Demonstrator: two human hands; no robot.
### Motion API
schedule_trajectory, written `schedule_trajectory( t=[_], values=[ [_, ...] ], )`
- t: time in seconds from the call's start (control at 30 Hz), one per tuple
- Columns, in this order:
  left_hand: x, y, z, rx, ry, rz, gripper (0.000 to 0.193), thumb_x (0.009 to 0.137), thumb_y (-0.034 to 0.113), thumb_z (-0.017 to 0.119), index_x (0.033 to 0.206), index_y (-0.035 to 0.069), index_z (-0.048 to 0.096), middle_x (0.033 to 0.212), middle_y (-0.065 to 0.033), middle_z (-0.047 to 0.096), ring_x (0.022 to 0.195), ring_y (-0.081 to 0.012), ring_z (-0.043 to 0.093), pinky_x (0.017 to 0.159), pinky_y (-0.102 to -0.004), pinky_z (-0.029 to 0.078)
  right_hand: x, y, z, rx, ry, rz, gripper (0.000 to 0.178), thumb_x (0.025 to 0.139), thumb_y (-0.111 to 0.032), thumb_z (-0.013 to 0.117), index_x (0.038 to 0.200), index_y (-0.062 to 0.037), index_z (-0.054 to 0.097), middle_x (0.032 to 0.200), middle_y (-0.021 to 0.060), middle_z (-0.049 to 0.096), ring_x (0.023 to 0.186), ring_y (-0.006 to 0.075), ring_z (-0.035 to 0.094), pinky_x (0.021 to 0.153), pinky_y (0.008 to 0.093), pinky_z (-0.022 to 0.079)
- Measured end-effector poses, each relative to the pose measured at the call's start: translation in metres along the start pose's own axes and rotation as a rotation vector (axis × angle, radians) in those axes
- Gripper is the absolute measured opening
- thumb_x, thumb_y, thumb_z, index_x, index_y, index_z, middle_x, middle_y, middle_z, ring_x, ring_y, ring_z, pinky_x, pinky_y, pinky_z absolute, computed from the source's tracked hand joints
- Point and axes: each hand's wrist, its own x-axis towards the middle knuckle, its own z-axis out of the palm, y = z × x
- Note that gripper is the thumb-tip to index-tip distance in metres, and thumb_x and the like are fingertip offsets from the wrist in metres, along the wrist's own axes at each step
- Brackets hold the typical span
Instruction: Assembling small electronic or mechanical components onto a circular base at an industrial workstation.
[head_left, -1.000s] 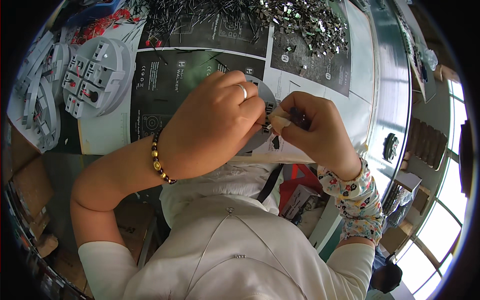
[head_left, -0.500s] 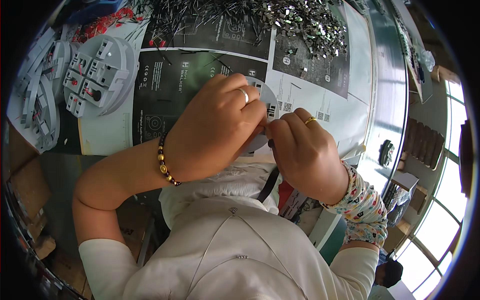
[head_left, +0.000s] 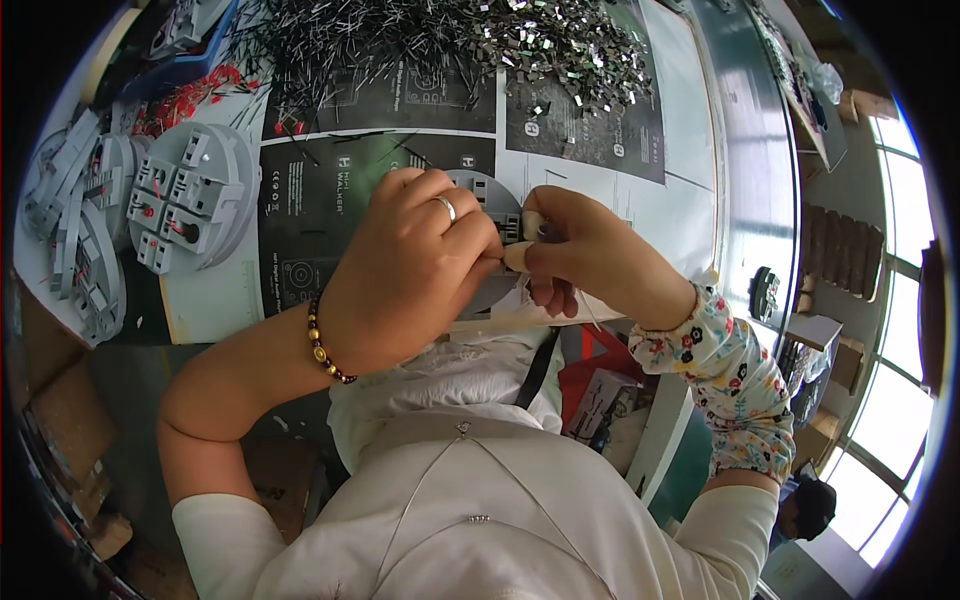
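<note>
In front of me, close to the table's near edge, lies a grey round plastic housing [head_left: 491,294] with small raised blocks and dark slots. Much of it is hidden under my hands. My left hand [head_left: 418,262] is closed over its left side, fingers bent and fingertips pinched near its middle; what they hold is hidden. From the right, my right hand [head_left: 598,255] meets those fingertips with thumb and forefinger in a pinch. Pale coverings show on its fingertips, and a small dark thing sits between its fingers, too small to name.
Similar grey round housings [head_left: 195,200] with red and black parts stand on the left. Small red pieces [head_left: 205,98], thin black strips [head_left: 350,40] and a heap of shiny dark chips [head_left: 570,55] lie at the back. A blue bin [head_left: 185,68] stands far left.
My right hand has turned so its thumb and forefinger show, with its other fingers curled below. My left hand appears slightly further left. The whole view has shifted a little.
</note>
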Motion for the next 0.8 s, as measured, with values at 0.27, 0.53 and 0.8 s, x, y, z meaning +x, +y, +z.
schedule_trajectory(
  t=[0.27,0.53,0.8],
  values=[
    [-0.029,0.011,-0.002,0.039,0.037,0.043,0.040,0.078,0.012,0.077,0.116,0.009,0.064,0.114,-0.0027,0.059,0.102,-0.0229,0.053,0.112,-0.0543,0.038,0.006,0.011,0.000,0.554,-0.130,-1.161,0.024,0.105,-0.018,0.036,0.095,-0.0079,0.055,0.060,0.0019,0.055,0.043,0.0081,0.045,0.041,0.0191,0.034],
    [-0.040,0.009,0.010,0.103,0.067,0.035,0.056,0.074,0.017,0.081,0.126,0.014,0.062,0.124,-0.0011,0.055,0.107,-0.0218,0.051,0.113,-0.0627,0.036,0.014,-0.001,0.025,0.454,-0.106,-1.194,0.028,0.106,-0.019,0.034,0.085,-0.0107,0.052,0.057,-0.0016,0.050,0.041,0.0076,0.032,0.041,0.0223,0.029],
    [-0.040,0.008,0.012,0.065,0.076,0.027,0.063,0.070,0.016,0.084,0.129,0.013,0.061,0.126,-0.0005,0.054,0.108,-0.0219,0.051,0.114,-0.0658,0.035,0.011,0.004,0.034,0.339,0.029,-1.044,0.029,0.105,-0.014,0.036,0.078,-0.0112,0.047,0.055,-0.0056,0.041,0.046,0.0097,0.029,0.047,0.0249,0.030]
  ],
)
